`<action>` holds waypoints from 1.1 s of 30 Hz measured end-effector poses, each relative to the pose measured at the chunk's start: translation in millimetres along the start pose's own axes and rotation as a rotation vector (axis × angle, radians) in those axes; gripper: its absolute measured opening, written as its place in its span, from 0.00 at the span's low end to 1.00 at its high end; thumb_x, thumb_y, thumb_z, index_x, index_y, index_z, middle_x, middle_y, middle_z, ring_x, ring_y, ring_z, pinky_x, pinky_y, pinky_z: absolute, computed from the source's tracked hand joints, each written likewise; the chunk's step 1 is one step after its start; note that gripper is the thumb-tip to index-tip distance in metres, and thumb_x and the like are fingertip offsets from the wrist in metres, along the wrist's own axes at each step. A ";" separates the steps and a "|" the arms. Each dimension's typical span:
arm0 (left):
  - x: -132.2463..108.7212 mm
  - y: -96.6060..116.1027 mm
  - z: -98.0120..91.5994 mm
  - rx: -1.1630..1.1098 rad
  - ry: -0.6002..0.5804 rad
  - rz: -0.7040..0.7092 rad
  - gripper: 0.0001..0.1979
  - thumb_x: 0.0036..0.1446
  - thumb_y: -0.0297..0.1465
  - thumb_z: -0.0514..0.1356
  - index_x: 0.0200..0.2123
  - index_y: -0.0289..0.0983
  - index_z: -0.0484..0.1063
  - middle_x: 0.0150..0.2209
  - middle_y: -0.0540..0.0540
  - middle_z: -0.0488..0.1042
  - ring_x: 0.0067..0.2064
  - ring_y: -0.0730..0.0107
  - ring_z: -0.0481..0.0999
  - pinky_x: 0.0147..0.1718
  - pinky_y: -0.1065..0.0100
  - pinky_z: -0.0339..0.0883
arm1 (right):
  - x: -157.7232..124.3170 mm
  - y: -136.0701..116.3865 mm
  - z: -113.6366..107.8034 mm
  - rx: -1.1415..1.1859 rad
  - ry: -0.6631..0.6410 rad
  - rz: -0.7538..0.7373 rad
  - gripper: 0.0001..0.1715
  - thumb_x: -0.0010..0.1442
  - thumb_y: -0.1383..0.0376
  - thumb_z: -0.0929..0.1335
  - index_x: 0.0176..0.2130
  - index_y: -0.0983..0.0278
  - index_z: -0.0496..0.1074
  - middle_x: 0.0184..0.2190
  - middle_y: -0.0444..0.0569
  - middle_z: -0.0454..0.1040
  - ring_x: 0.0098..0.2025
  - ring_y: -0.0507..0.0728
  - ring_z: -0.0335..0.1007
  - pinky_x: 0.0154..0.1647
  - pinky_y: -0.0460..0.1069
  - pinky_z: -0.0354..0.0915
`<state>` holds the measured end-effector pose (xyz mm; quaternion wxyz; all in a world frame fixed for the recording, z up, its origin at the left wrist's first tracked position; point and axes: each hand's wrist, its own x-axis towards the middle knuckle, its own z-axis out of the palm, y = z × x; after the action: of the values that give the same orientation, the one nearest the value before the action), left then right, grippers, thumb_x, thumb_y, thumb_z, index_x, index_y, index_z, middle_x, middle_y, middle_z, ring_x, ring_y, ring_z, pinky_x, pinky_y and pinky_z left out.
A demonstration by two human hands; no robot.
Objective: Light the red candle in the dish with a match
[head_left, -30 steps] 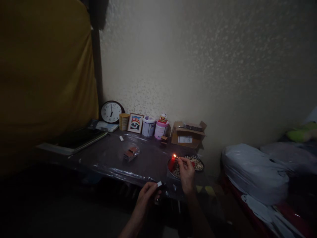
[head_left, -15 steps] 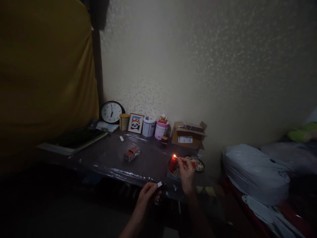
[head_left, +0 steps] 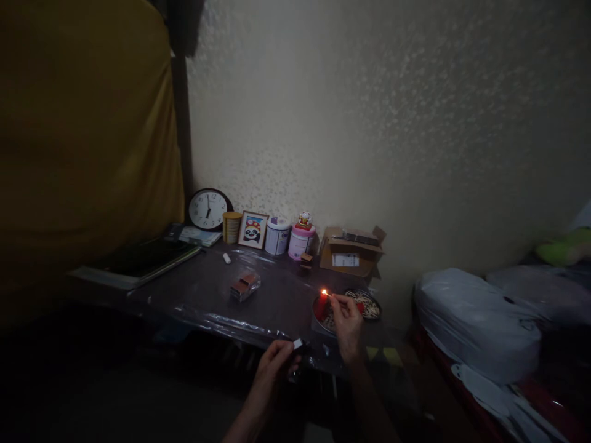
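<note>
The room is dim. A pale wall (head_left: 392,123) with a speckled texture fills the back and right, brightest across its middle and fading toward the corners. On the left hangs a broad mustard-yellow cloth (head_left: 83,135), perhaps a curtain, with a dark upright post (head_left: 181,111) at its edge. A low dark bench (head_left: 203,289) under clear plastic film stands against the wall, and a round clock (head_left: 207,209) leans at its back. On the right is a bed (head_left: 549,400) with a grey bundle (head_left: 475,320) on it. The floor (head_left: 115,394) below is almost black.
</note>
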<state>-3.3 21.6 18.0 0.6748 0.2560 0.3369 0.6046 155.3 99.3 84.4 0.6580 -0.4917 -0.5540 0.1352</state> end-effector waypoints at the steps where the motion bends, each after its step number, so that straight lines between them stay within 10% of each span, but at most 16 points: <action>1: 0.2 -0.1 -0.2 0.003 -0.001 -0.002 0.15 0.39 0.41 0.67 0.25 0.36 0.71 0.24 0.51 0.73 0.31 0.69 0.73 0.33 0.69 0.62 | -0.1 -0.3 -0.2 0.001 -0.002 -0.002 0.14 0.53 0.56 0.67 0.31 0.65 0.71 0.28 0.48 0.75 0.29 0.54 0.72 0.32 0.49 0.68; 33: -4.0 2.7 1.6 -0.028 0.006 0.006 0.14 0.39 0.41 0.68 0.24 0.37 0.71 0.23 0.52 0.72 0.29 0.71 0.72 0.30 0.71 0.62 | 0.5 4.7 0.1 -0.029 -0.005 -0.042 0.13 0.53 0.56 0.67 0.31 0.64 0.71 0.30 0.47 0.73 0.31 0.55 0.70 0.34 0.49 0.67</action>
<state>-4.0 18.2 21.7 0.6755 0.2459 0.3295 0.6121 157.2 102.0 80.9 0.6520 -0.4892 -0.5678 0.1147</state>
